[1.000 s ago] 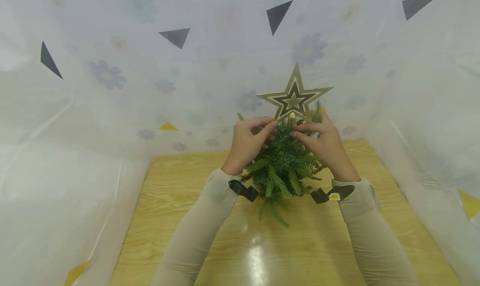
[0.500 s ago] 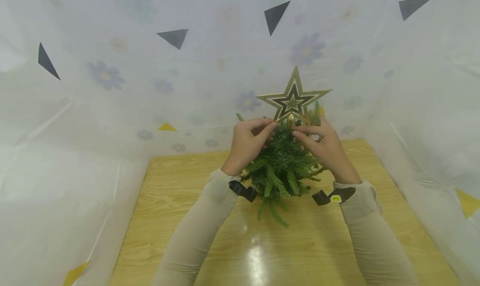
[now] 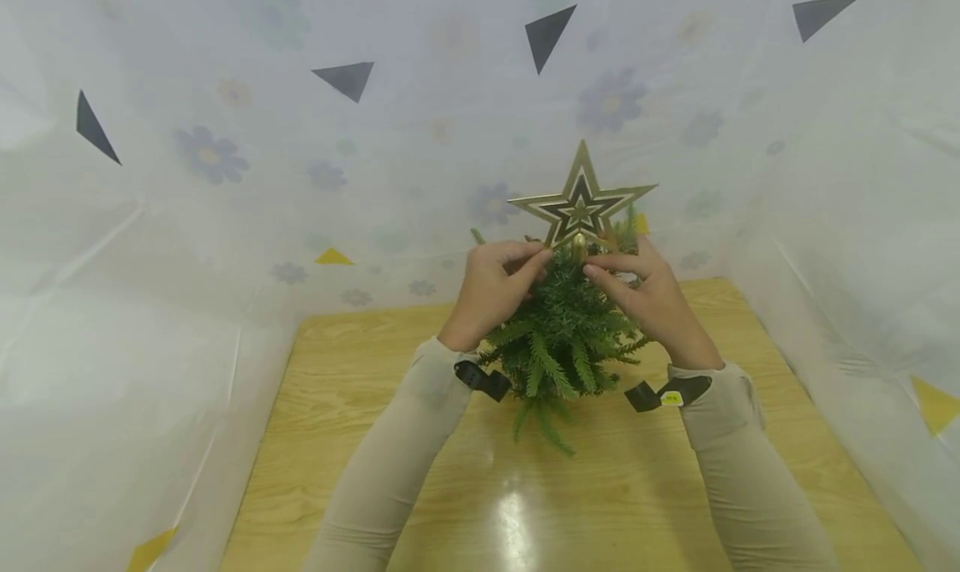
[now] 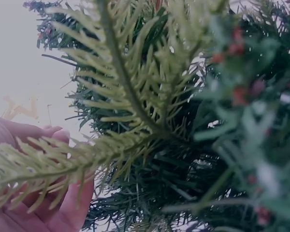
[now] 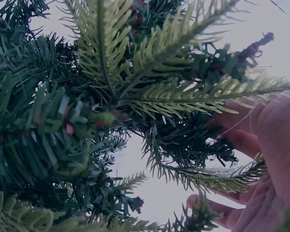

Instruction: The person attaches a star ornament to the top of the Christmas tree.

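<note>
A gold star tree topper [image 3: 581, 212] stands at the tip of a small artificial Christmas tree [image 3: 566, 347] in the head view. My left hand [image 3: 491, 293] pinches the star's lower left point between thumb and index finger. On the other side, the thumb and index fingertips of my right hand [image 3: 660, 301] pinch at the foot of the star's gold socket [image 3: 578, 248], right over the top branches. Green branches [image 4: 130, 101] partly cover the left hand in its wrist view. Needles [image 5: 193, 99] also cross in front of the right hand's fingers in the right wrist view, and the star is hidden there.
The tree stands on a wood-grain table [image 3: 360, 439]. Behind and beside it hang whitish sheets [image 3: 420, 138] with faint flowers, dark triangles and yellow triangles. A black wrist camera [image 3: 483, 380] sits on the left wrist, and another black camera [image 3: 663, 393] on the right.
The star has come down slightly and shifted a little to the left, closer to the tree's top. Both hands keep nearly the same place, and the whole view has drifted slightly.
</note>
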Demonstrator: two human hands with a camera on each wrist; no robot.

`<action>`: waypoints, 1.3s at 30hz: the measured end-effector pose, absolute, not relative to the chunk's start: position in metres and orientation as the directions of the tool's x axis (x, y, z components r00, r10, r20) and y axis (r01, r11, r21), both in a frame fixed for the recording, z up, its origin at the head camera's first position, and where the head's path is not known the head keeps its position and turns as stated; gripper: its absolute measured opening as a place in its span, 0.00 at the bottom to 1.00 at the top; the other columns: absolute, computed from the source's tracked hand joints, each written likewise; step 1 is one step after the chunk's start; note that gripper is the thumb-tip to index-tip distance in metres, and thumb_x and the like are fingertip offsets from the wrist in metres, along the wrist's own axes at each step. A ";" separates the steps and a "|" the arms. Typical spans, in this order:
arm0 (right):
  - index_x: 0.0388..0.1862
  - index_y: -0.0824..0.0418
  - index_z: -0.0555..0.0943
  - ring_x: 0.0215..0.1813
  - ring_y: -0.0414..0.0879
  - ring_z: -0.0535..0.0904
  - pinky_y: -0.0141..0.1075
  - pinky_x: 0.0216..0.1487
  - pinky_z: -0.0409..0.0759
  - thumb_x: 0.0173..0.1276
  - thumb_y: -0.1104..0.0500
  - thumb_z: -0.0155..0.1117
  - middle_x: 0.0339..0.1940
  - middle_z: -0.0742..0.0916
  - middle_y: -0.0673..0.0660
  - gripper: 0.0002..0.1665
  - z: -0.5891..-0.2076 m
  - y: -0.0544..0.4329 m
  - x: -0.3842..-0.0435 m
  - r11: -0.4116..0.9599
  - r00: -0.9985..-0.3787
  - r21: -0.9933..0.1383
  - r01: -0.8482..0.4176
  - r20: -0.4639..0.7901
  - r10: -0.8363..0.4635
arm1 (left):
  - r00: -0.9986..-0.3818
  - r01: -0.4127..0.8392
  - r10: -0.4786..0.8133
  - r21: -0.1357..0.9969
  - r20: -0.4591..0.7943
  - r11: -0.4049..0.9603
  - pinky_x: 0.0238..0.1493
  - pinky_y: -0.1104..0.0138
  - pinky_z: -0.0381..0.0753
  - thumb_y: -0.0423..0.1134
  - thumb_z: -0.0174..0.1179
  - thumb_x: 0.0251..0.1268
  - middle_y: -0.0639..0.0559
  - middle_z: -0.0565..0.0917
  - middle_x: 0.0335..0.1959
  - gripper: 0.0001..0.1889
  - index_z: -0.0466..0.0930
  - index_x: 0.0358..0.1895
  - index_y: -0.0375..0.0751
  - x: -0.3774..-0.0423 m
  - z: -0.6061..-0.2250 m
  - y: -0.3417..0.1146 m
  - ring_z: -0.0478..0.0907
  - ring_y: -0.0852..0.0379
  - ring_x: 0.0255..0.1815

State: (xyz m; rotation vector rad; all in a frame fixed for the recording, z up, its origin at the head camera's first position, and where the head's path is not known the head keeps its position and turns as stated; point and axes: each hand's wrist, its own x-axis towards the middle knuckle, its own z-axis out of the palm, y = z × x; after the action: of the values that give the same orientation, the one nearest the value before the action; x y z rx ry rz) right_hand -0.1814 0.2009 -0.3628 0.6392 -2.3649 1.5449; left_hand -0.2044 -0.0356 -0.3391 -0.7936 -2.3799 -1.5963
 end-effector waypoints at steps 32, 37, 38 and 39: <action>0.69 0.64 0.79 0.84 0.60 0.32 0.72 0.76 0.36 0.80 0.61 0.61 0.81 0.62 0.71 0.22 -0.371 0.207 -0.180 0.360 -0.875 -0.803 -0.474 0.386 -0.291 | -0.859 0.480 0.331 0.841 0.392 0.251 0.32 0.67 0.88 0.40 0.62 0.78 0.48 0.89 0.37 0.11 0.88 0.50 0.37 -0.206 -0.340 -0.035 0.85 0.58 0.33; 0.71 0.60 0.79 0.84 0.59 0.34 0.75 0.74 0.41 0.79 0.62 0.61 0.84 0.56 0.66 0.23 -0.376 0.211 -0.178 0.345 -0.858 -0.793 -0.503 0.412 -0.306 | -0.857 0.482 0.324 0.847 0.401 0.223 0.32 0.65 0.88 0.40 0.62 0.77 0.46 0.90 0.39 0.10 0.88 0.49 0.37 -0.207 -0.340 -0.036 0.85 0.57 0.33; 0.70 0.59 0.80 0.85 0.59 0.34 0.75 0.74 0.42 0.79 0.62 0.62 0.84 0.56 0.65 0.23 -0.376 0.212 -0.178 0.347 -0.859 -0.791 -0.504 0.415 -0.301 | -0.857 0.480 0.323 0.850 0.401 0.217 0.33 0.65 0.88 0.40 0.63 0.77 0.46 0.90 0.40 0.10 0.88 0.50 0.37 -0.207 -0.341 -0.036 0.85 0.57 0.33; 0.70 0.58 0.80 0.85 0.59 0.36 0.76 0.73 0.45 0.79 0.62 0.62 0.85 0.54 0.63 0.22 -0.377 0.213 -0.178 0.346 -0.860 -0.792 -0.502 0.416 -0.295 | -0.858 0.478 0.321 0.852 0.401 0.213 0.33 0.65 0.88 0.40 0.63 0.77 0.46 0.90 0.40 0.10 0.88 0.50 0.37 -0.207 -0.341 -0.036 0.85 0.57 0.33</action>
State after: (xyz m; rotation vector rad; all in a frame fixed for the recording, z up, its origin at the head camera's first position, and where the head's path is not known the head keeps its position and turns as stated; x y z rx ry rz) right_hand -0.1777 0.2134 -0.3770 0.7234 -2.4063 1.5275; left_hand -0.2071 -0.0361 -0.3407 -0.7758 -2.3361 -1.7230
